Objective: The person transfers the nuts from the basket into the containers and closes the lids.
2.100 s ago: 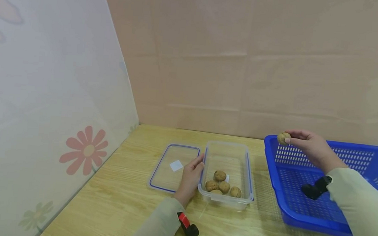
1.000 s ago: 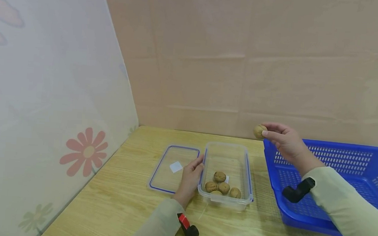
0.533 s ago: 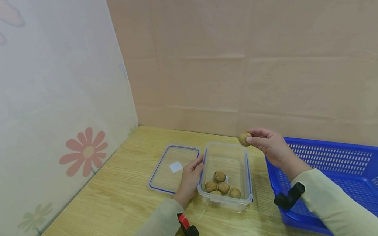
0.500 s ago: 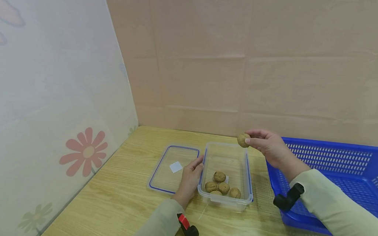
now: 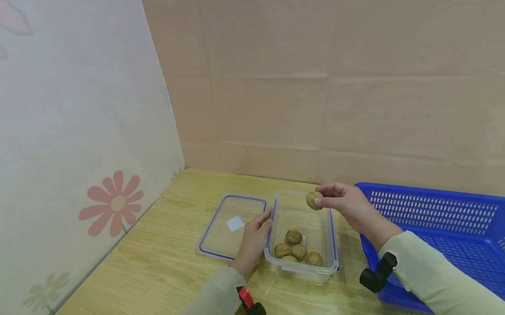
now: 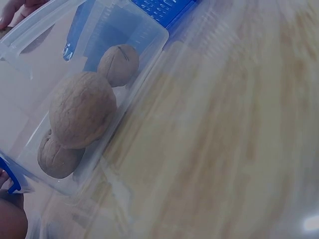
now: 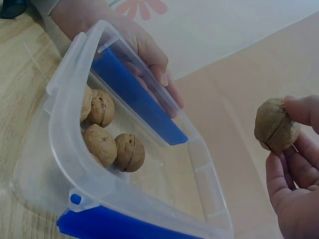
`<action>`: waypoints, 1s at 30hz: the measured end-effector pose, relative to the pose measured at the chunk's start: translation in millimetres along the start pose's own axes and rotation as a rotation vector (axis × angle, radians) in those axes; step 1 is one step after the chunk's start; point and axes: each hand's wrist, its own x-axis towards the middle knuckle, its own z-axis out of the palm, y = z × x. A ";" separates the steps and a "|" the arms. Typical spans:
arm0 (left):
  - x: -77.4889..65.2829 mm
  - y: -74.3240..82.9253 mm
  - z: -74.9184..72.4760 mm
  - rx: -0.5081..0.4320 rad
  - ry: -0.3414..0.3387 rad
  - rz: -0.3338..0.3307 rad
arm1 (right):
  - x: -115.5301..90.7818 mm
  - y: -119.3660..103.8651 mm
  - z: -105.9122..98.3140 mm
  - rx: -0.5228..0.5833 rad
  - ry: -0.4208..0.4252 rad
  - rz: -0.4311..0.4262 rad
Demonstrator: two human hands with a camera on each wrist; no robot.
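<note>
My right hand (image 5: 348, 204) pinches a walnut (image 5: 313, 200) between thumb and fingertips, over the far right part of a clear plastic food container (image 5: 334, 233). The right wrist view shows this brown, seamed walnut (image 7: 274, 125) apart from the container's rim. My left hand (image 5: 253, 239) rests against the container's left wall, fingers stretched along it; its hold on the rim is partly hidden. Several walnuts (image 5: 299, 251) lie at the near end inside the container, also close up as a walnut (image 6: 83, 109) in the left wrist view.
A blue plastic basket (image 5: 427, 193) with slotted walls stands on the right. The container's blue-edged clear lid (image 5: 221, 239) lies flat to the left, a white square label on it. All rest on a wooden table (image 5: 158, 278) before a beige backdrop (image 5: 258, 79).
My right hand has carried the walnut left from over the basket and then lowered it over the container. My left hand and the walnuts inside have stayed put.
</note>
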 end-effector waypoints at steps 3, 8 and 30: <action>-1.0 0.5 -0.3 -0.006 -0.005 0.003 | -0.6 -0.2 1.6 -0.042 0.014 -0.017; -0.6 0.5 -1.1 -0.004 0.000 0.004 | -1.2 -3.5 4.3 -0.073 0.030 -0.017; 19.8 44.0 -42.8 0.199 -0.043 -0.088 | 25.4 -17.7 59.5 0.019 0.007 0.148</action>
